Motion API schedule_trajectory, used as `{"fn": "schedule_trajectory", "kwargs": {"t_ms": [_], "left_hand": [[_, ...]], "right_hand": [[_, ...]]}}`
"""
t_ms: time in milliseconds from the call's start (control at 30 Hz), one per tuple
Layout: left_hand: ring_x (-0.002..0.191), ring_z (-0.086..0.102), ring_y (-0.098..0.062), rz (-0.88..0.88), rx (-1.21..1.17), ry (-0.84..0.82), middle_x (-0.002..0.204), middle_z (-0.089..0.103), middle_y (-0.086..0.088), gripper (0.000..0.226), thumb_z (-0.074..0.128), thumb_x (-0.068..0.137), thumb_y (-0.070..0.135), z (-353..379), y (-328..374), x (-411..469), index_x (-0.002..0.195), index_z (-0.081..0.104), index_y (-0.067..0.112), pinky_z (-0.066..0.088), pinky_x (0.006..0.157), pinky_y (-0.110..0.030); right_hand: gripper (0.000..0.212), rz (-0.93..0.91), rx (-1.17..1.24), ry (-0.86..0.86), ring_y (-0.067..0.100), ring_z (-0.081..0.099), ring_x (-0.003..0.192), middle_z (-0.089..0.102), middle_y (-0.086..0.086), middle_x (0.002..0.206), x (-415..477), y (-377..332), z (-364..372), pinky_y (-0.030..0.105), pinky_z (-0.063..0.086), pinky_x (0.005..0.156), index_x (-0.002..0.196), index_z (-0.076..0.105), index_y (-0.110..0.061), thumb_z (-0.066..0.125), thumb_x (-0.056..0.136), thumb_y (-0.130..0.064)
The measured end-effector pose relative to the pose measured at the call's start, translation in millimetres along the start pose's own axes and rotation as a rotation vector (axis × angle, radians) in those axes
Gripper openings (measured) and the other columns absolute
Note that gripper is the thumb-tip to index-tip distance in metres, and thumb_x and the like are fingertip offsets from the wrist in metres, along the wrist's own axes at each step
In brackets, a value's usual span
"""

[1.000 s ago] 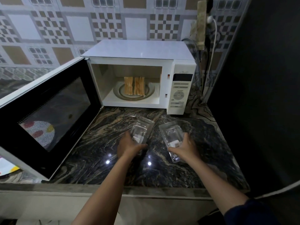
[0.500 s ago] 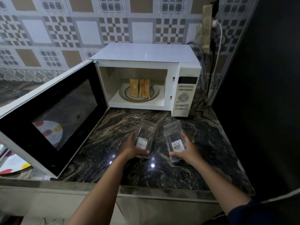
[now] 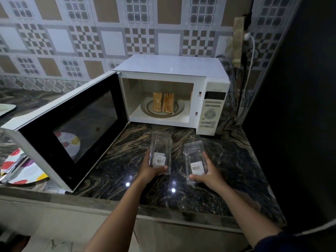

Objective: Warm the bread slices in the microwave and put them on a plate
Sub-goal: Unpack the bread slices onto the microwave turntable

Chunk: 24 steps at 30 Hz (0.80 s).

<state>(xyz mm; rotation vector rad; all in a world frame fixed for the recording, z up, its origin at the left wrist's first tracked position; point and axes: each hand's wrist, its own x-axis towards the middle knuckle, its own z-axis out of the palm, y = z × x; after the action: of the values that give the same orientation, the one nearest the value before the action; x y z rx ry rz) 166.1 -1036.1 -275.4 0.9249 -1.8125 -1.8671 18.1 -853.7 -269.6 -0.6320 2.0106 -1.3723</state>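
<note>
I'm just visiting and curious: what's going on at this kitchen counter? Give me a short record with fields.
Microwave: white, its door swung wide open
Bread slices: standing on edge on the turntable inside
Left hand: holds a clear labelled packet
Right hand: holds a second clear labelled packet
Plate: spotted, on the counter, left of the door

Arms outstretched, left hand [image 3: 151, 172] around left packet [image 3: 161, 150], right hand [image 3: 210, 176] around right packet [image 3: 194, 155].

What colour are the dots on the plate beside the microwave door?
Red, yellow and purple dots on a white plate; the head view shows it.
</note>
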Motion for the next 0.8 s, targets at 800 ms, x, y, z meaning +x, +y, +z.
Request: {"fn": "schedule_trajectory", "kwargs": {"t_ms": [800], "left_hand": [[0.125, 0.049, -0.031, 0.403, -0.084, -0.150, 0.149, 0.032, -0.017, 0.119, 0.080, 0.063, 0.017, -37, 255, 88, 0.146, -0.002, 0.040, 0.045, 0.101, -0.050]], "right_hand": [[0.109, -0.509, -0.094, 0.268, 0.022, 0.045, 0.124, 0.042, 0.007, 0.140, 101, -274, -67, 0.039, 0.049, 0.096, 0.146, 0.014, -0.037, 0.084, 0.063, -0.034]]}}
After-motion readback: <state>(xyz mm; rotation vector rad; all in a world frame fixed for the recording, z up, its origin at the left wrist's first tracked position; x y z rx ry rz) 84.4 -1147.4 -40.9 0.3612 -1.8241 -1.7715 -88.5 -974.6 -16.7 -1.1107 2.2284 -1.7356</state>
